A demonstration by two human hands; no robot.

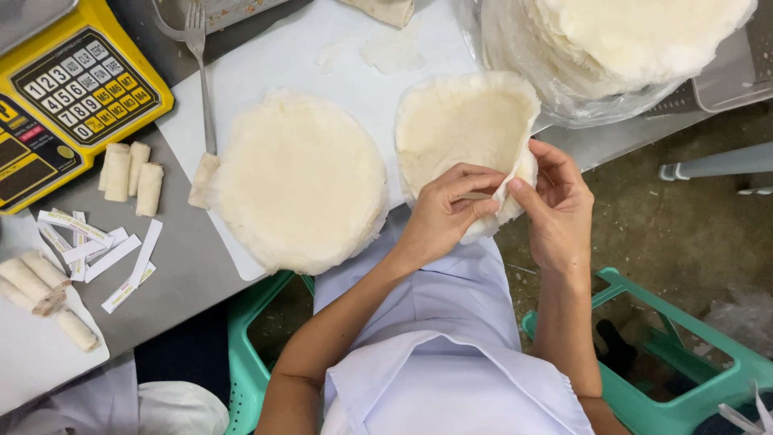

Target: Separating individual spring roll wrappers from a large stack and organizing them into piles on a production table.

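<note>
Hands at work on a small stack of wrappers (463,129) at the bench (185,258) edge, about 1 o'clock from frame centre. Left hand (443,217) fingers pinched together on the near edge of the top sheet; right hand (555,205) fingers clamped on the same edge from the 3 o'clock side, lifting a thin flap. Judged step: peeling one sheet off the stack. Next move likely calls for a slow, even pull, since the sheet looks thin and could tear.

Bigger stack of round wrappers (299,181) lies flat on the white board (354,80) at 10 o'clock of the hands, apart from them. Bagged pile of wrappers (620,40) at 1 o'clock, top right. Fork (201,72) lies at 11 o'clock, just beside the big stack. Yellow scale (72,89) at far 10 o'clock. Three finished rolls (129,173) sit near the scale; more rolls (40,294) on a tray at 8 o'clock. White paper strips (105,250) scattered between them. Green stool (684,362) at 5 o'clock, below bench level.
</note>
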